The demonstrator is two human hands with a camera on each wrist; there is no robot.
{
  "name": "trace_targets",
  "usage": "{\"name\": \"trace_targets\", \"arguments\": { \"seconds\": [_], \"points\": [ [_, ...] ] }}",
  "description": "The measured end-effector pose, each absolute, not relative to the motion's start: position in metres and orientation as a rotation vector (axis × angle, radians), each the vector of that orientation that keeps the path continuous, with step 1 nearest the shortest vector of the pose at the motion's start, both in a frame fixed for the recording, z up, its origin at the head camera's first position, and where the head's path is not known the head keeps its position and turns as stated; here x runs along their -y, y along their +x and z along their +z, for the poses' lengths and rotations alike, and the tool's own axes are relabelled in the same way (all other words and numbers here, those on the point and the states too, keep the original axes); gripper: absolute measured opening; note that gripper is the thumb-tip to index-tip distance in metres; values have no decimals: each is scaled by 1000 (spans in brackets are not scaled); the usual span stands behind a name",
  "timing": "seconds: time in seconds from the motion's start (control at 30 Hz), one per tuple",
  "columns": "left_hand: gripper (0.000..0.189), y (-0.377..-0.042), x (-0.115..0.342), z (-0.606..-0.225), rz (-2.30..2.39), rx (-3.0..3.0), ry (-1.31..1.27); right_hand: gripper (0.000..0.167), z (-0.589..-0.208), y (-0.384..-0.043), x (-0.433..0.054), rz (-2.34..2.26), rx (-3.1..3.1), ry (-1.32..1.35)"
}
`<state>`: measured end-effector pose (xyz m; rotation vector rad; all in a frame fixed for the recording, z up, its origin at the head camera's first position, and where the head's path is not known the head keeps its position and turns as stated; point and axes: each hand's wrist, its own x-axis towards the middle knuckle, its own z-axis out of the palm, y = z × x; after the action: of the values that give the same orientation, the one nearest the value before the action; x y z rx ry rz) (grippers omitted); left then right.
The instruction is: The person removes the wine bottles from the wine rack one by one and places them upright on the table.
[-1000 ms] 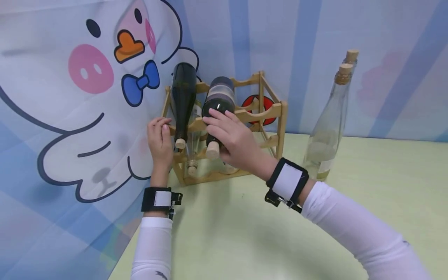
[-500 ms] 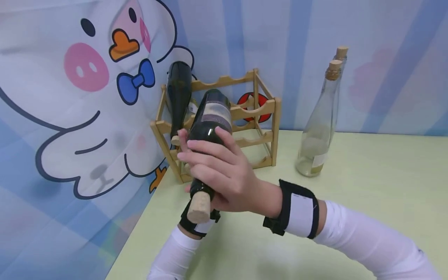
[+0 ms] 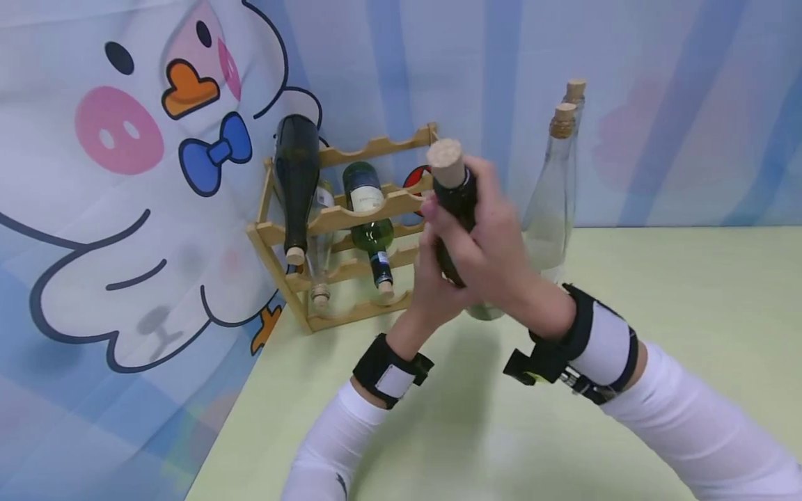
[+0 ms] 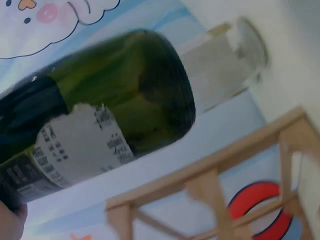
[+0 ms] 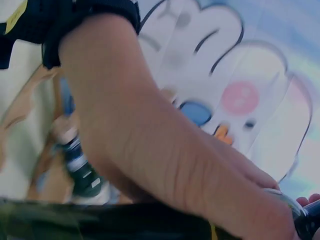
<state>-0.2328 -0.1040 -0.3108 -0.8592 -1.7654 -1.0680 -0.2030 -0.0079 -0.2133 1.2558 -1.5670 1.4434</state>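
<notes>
A dark green bottle (image 3: 457, 202) with a cork stopper (image 3: 447, 161) stands nearly upright in the air, cork up. My right hand (image 3: 501, 247) grips its neck. Lower down, my left hand (image 3: 434, 285) holds the same bottle; its fingers are partly hidden. In the left wrist view the bottle's green body (image 4: 160, 95) and torn white label (image 4: 82, 142) show, with a bit of the left hand (image 4: 9, 220) at the edge. The left hand (image 3: 434, 285) crosses the right wrist view over the bottle.
A wooden wine rack (image 3: 357, 219) stands left, holding a black bottle (image 3: 297, 174), a clear bottle (image 3: 321, 261) and a green labelled bottle (image 3: 372, 233). Clear corked bottles (image 3: 551, 195) stand right, behind the hands. A patterned cloth (image 3: 683, 160) hangs behind the table (image 3: 658, 306).
My right hand has lifted the bottle off the rack and moved it right, tipping it upright. My left hand has left the rack's side and taken hold of the bottle.
</notes>
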Motion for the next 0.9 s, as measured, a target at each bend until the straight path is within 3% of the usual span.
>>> {"name": "trace_targets", "arguments": {
  "seconds": [0.17,0.5,0.9],
  "points": [
    [82,-248,91,-323,-1162,1969,-795,36,-231,-238,-11,1611,1774,1094],
    [80,-281,64,-346,-1289,2261,-645,36,-265,-282,-39,1723,1890,844],
    [79,-306,55,-361,-873,2267,-598,37,-287,-314,-47,1634,1883,756]
  ]
}}
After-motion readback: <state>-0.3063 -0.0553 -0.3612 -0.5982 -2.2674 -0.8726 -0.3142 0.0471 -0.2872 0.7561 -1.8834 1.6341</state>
